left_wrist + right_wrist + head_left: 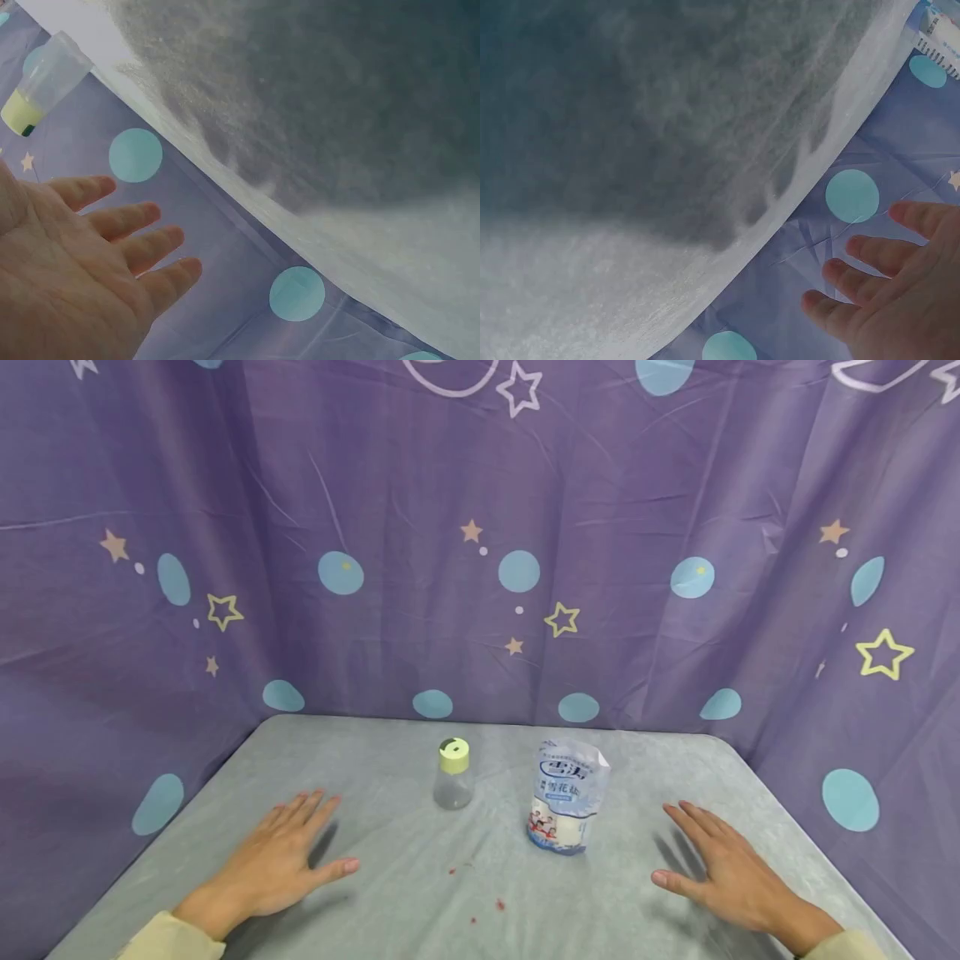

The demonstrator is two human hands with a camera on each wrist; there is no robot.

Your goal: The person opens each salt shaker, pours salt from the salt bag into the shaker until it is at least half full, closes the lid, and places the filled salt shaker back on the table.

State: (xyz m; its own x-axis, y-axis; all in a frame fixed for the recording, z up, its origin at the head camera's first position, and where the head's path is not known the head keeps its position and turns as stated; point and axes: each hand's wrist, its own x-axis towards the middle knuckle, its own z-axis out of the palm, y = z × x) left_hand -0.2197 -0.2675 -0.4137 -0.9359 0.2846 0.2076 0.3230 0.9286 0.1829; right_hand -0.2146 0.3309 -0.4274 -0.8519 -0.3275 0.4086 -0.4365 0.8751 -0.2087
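Observation:
In the head view a small clear jar [453, 787] with a yellow-green lid [453, 755] stands upright on the table, left of the middle. To its right stands a blue and white pouch of salt [567, 797], printed with Chinese characters, its top edge uneven. My left hand [281, 856] hovers at the left, fingers spread, holding nothing; the jar is the nearest thing to it. On the right my other hand [731, 868] is likewise spread and holds nothing, apart from the pouch. Each wrist view shows straight fingers, with the jar [56, 71] or a corner of the pouch [941, 34] beyond.
A pale grey cloth covers the table [397, 877], which has rounded far corners. Several small red marks [500, 904] dot it near the front. A purple curtain [450, 477] with stars and blue spots hangs behind and along both sides.

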